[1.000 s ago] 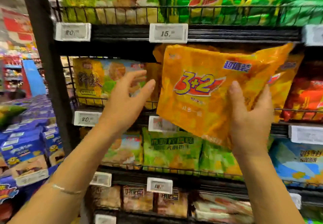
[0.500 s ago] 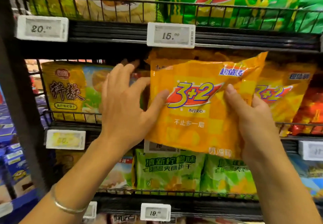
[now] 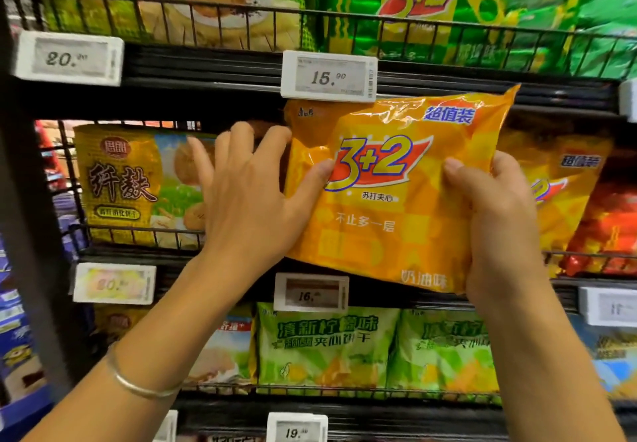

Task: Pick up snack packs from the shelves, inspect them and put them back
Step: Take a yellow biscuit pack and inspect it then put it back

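Your right hand grips the orange 3+2 pack at its 3 o'clock edge, thumb on the front; your left hand has fingers spread straight, thumb tip pressing the pack's 9 o'clock edge. Pack is upright, tilted slightly, in front of the middle shelf under the 15.90 price tag. Same-brand packs sit just behind at 3 o'clock, a yellow biscuit pack at 9 o'clock.
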{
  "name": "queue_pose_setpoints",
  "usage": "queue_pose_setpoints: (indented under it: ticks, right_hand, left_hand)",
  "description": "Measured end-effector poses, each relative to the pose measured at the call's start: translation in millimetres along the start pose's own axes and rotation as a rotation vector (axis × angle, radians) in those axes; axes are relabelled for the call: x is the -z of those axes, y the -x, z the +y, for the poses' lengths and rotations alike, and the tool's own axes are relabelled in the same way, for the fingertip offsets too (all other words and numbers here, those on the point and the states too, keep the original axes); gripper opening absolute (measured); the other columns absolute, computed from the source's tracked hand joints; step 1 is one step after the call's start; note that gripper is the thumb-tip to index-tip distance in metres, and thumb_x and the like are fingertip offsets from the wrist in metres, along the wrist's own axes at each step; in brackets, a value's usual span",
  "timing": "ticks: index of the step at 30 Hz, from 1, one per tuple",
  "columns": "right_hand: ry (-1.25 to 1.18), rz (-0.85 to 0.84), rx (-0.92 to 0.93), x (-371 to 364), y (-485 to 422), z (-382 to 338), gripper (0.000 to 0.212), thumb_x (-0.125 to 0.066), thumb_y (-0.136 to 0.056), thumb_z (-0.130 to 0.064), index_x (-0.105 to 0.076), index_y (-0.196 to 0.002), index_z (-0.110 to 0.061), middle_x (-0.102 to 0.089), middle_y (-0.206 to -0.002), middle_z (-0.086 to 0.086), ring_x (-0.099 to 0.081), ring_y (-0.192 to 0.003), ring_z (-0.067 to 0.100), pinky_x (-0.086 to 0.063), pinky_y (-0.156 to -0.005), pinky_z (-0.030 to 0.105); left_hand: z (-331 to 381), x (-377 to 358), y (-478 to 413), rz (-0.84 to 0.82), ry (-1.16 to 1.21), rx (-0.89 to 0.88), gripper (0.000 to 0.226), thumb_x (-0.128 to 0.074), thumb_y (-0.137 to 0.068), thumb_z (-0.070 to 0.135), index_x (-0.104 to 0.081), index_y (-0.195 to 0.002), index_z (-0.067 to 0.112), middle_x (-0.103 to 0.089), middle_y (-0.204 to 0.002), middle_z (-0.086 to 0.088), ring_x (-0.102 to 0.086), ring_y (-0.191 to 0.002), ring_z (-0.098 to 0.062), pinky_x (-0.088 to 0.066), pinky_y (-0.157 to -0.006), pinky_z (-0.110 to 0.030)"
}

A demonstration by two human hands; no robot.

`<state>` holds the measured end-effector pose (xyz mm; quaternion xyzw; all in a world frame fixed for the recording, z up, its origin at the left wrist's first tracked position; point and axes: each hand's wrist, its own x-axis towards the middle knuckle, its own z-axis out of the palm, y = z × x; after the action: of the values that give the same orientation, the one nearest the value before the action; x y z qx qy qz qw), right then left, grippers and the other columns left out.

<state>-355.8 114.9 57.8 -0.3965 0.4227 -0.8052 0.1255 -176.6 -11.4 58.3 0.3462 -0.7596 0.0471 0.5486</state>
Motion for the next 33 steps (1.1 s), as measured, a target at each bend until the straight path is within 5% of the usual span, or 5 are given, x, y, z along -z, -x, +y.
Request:
queue_pose_setpoints:
  ticks: [5,8,15,26,33]
  right_hand:
    - [0.081,-0.044,0.043,-1.9,-4.3,2.8,0.053,-0.063,-0.082,-0.035,-0.052,-0.131,-0.02,-0.074,-0.115,-0.001,-0.077,-0.095,0.013,-0.063,-0.071,0.03]
    - [0.254,-0.073,0.106,3.7,-3.5,0.4,0.039,-0.061,-0.085,-0.042,-0.055,-0.121,-0.03,-0.072,-0.117,-0.005,-0.073,-0.104,0.014,-0.062,-0.089,0.045]
    - [0.489,-0.14,0.202,10.4,6.7,-4.3,0.036,-0.052,-0.095,-0.05,-0.07,-0.117,-0.027,-0.076,-0.113,-0.008,-0.071,-0.107,0.016,-0.057,-0.094,0.052]
    - [0.35,-0.243,0.087,2.4,20.7,6.6,0.021,-0.056,-0.105,-0.032,-0.075,-0.104,-0.025,-0.081,-0.097,-0.009,-0.078,-0.087,0.01,-0.061,-0.068,0.025]
    - [0.493,-0.076,0.144,-3.5,2.0,5.5,0.021,-0.062,-0.102,-0.04,-0.072,-0.112,-0.023,-0.078,-0.102,-0.005,-0.075,-0.095,0.015,-0.062,-0.086,0.049]
  left_hand:
    - [3.3,0.0,1.1,0.026,0.13,0.02,0.043,-0.053,-0.095,0.063,-0.059,-0.108,0.022,-0.047,-0.091,0.018,-0.046,-0.113,-0.02,-0.002,-0.122,-0.063]
    - [7.8,-2.8,2.8,0.058,0.208,0.035,0.038,-0.056,-0.095,0.058,-0.06,-0.104,0.022,-0.041,-0.087,0.028,-0.044,-0.107,-0.01,0.003,-0.123,-0.054]
    - [12.0,2.7,6.7,0.072,0.242,0.052,0.025,-0.052,-0.097,0.052,-0.053,-0.099,0.027,-0.047,-0.091,0.021,-0.041,-0.108,-0.001,0.009,-0.124,-0.047]
    - [5.7,31.4,13.8,0.066,0.284,0.151,0.03,-0.056,-0.088,0.056,-0.057,-0.106,0.032,-0.049,-0.089,0.024,-0.046,-0.099,-0.015,-0.041,-0.103,-0.059]
    - [9.3,19.5,9.0,0.069,0.301,0.165,0.034,-0.067,-0.09,0.053,-0.064,-0.111,0.026,-0.055,-0.098,0.015,-0.055,-0.11,-0.028,-0.043,-0.101,-0.054]
